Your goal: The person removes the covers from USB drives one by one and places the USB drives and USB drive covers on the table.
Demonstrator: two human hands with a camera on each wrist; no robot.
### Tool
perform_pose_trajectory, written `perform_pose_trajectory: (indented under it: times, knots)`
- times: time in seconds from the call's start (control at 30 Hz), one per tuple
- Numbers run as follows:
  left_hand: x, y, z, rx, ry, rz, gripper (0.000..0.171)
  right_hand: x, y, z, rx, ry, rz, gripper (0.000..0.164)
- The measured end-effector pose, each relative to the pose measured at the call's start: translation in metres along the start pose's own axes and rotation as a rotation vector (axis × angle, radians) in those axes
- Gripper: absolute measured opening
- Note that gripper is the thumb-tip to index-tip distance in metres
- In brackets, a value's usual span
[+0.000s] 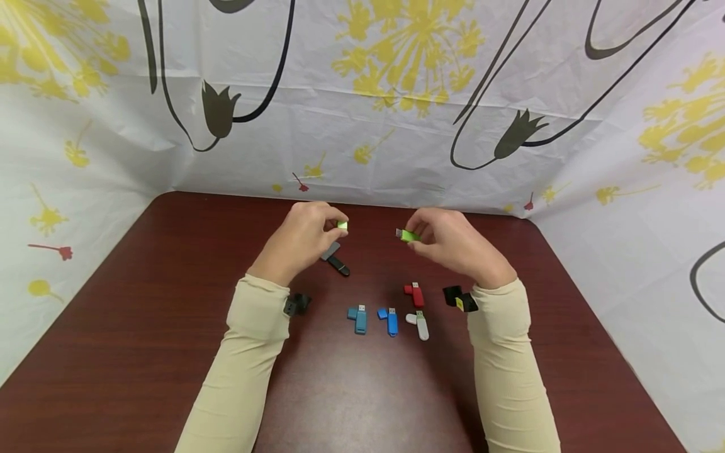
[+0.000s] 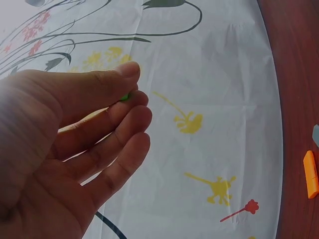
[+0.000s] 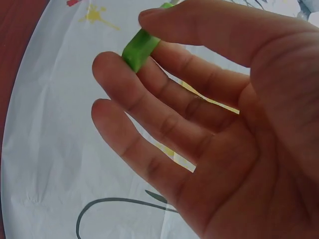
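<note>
My left hand point(image 1: 306, 239) pinches a small light-green USB cap point(image 1: 342, 225) between thumb and fingertips; in the left wrist view only a sliver of green cap point(image 2: 125, 97) shows. Across from it, my right hand point(image 1: 450, 242) holds a green USB stick point(image 1: 409, 236) between thumb and fingers. Its bare metal plug points left toward the cap, with a gap between the two. The right wrist view shows the green stick's body point(image 3: 141, 49) under the thumb. Both hands are raised over the far part of the table.
On the dark red table point(image 1: 170, 327) lie uncapped USB sticks with caps beside them: teal point(image 1: 360, 321), blue point(image 1: 392, 323), white point(image 1: 421, 327) and red point(image 1: 417, 296). A black stick point(image 1: 339, 265) lies near the left hand. An orange piece point(image 2: 310, 174) shows at the left wrist view's edge. Patterned sheeting point(image 1: 362, 151) surrounds the table.
</note>
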State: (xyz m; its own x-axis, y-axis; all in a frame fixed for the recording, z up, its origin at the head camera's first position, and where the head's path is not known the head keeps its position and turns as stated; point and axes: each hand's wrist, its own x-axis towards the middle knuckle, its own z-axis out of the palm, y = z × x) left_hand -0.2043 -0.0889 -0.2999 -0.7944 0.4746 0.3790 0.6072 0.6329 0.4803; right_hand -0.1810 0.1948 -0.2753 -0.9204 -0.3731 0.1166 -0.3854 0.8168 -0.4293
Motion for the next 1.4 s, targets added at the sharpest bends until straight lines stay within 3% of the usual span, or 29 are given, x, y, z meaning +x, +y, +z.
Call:
perform_pose_trajectory:
  times: [0.13,0.33,0.63,0.8,0.93,1.13,1.4]
  knots:
    - [0.0,0.003,0.002,-0.001,-0.011,-0.006,0.019,0.002,-0.002,0.008,0.01,-0.021,0.005,0.017]
    - [0.0,0.003,0.004,-0.007,-0.03,-0.016,0.018,0.005,-0.003,0.027,-0.008,-0.129,-0.037,0.009]
    - [0.0,0.006,0.007,-0.017,-0.047,-0.039,0.017,0.014,0.005,0.048,-0.025,-0.262,-0.039,0.018]
    - [0.0,0.006,0.008,-0.02,-0.045,-0.04,0.016,0.02,0.011,0.062,-0.042,-0.35,0.002,0.021]
    - [0.001,0.008,0.009,-0.019,-0.048,-0.037,0.015,0.024,0.013,0.073,-0.047,-0.413,0.046,0.033]
    - [0.002,0.01,0.009,-0.013,-0.053,-0.035,0.016,0.027,0.015,0.086,-0.081,-0.46,0.078,0.044]
    - [0.003,0.012,0.013,-0.003,-0.058,-0.03,0.017,0.029,0.015,0.1,-0.156,-0.543,0.181,0.051]
